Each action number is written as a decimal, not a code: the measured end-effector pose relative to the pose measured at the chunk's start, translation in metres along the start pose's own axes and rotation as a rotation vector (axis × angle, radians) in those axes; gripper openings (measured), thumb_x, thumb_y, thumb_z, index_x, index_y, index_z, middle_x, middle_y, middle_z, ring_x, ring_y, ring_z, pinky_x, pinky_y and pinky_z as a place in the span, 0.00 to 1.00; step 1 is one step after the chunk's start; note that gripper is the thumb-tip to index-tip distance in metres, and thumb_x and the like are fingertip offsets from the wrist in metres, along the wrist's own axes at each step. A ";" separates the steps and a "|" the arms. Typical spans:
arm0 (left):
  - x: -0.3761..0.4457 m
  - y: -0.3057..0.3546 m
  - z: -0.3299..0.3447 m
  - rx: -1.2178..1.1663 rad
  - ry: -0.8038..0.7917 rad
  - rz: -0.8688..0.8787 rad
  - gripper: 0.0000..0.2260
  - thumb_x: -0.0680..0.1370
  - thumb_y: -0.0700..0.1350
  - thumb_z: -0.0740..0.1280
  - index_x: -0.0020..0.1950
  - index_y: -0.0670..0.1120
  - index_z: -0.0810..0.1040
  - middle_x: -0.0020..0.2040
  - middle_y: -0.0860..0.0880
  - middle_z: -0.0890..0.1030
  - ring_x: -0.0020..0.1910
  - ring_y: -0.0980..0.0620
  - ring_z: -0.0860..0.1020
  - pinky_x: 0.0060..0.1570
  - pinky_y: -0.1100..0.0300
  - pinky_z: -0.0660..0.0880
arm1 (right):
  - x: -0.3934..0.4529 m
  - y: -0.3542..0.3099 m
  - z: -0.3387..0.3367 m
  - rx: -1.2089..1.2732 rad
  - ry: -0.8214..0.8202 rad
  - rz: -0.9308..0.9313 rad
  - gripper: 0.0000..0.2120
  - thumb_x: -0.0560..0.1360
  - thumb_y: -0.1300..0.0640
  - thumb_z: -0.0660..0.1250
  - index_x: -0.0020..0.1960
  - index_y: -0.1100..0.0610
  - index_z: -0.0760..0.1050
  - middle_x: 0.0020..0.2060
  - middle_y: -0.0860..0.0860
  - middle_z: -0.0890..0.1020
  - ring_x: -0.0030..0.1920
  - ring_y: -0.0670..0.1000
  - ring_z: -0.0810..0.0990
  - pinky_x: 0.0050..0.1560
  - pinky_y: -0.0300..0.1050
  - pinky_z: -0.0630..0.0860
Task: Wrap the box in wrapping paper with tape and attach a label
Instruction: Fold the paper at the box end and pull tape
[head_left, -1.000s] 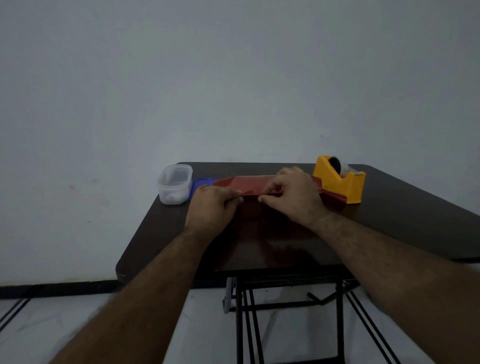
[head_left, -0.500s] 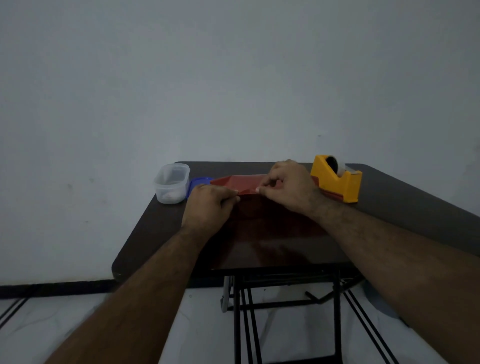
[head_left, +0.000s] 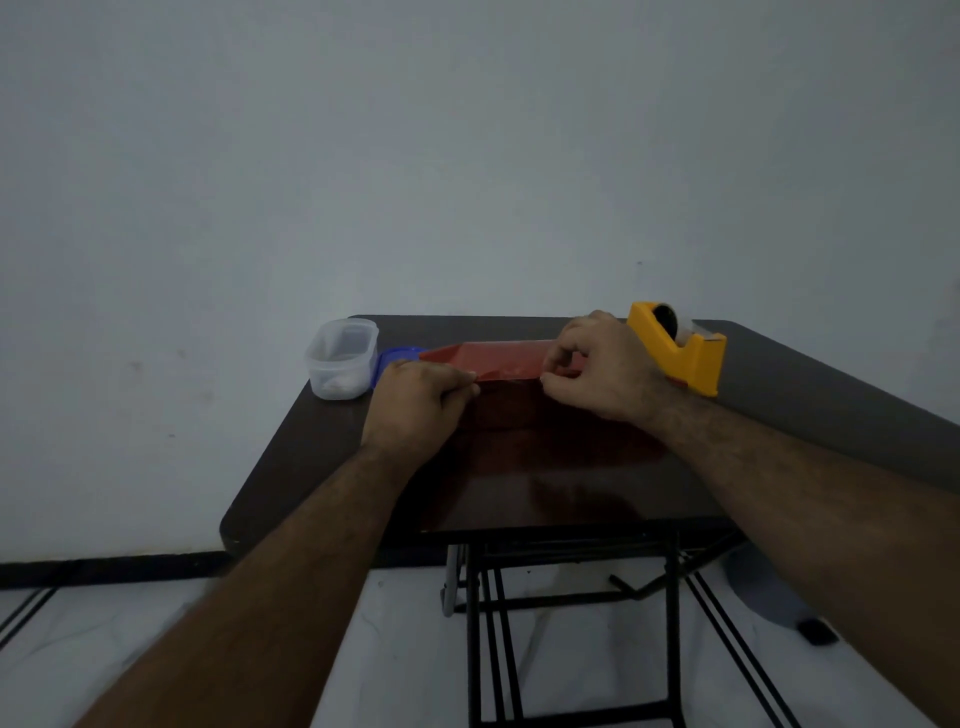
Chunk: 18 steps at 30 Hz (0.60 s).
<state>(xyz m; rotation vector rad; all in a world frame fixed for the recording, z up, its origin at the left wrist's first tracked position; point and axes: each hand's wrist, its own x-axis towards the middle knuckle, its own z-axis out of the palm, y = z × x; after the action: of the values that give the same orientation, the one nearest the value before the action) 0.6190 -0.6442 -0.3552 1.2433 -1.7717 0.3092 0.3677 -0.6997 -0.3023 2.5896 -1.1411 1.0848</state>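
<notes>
Your left hand is curled into a loose fist and pinches the near left edge of the glossy red wrapping paper. Your right hand pinches the same near edge further right, thumb and fingertips closed on the paper. The paper stands up as a long red flap between your hands, toward the far middle of the dark brown glossy worktop. The box itself is hidden under the paper and your hands, so you can't tell its exact shape. A yellow plastic tape dispenser sits at the far right, just behind your right hand, touching or nearly touching the paper's right end. A clear plastic tub sits at the far left corner, with a blue plastic lid lying flat between it and the paper's left end. The worktop stands on black metal folding legs over a pale floor, against a plain grey wall.
</notes>
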 end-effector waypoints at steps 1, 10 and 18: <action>0.000 0.000 0.000 0.004 0.003 0.000 0.08 0.79 0.49 0.74 0.56 0.49 0.89 0.50 0.53 0.89 0.48 0.55 0.86 0.56 0.64 0.75 | 0.003 -0.005 0.002 0.008 0.021 -0.007 0.09 0.68 0.43 0.73 0.41 0.47 0.85 0.38 0.41 0.81 0.45 0.48 0.77 0.50 0.52 0.78; -0.001 0.001 -0.001 0.026 -0.003 0.011 0.08 0.79 0.48 0.74 0.55 0.49 0.89 0.48 0.52 0.89 0.45 0.54 0.85 0.53 0.63 0.75 | 0.012 -0.017 0.020 -0.049 -0.034 -0.052 0.13 0.70 0.35 0.73 0.46 0.42 0.87 0.37 0.40 0.81 0.45 0.47 0.76 0.48 0.52 0.76; 0.001 0.002 0.000 0.025 -0.008 0.023 0.08 0.78 0.48 0.75 0.55 0.49 0.89 0.49 0.53 0.89 0.47 0.53 0.85 0.53 0.65 0.74 | 0.007 -0.004 0.015 0.060 -0.085 0.036 0.11 0.69 0.44 0.75 0.51 0.38 0.87 0.43 0.40 0.83 0.51 0.48 0.78 0.53 0.53 0.78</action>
<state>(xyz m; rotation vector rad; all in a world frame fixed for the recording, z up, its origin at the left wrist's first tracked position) 0.6172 -0.6439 -0.3544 1.2440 -1.7946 0.3412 0.3822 -0.7066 -0.3087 2.6955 -1.1955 1.0408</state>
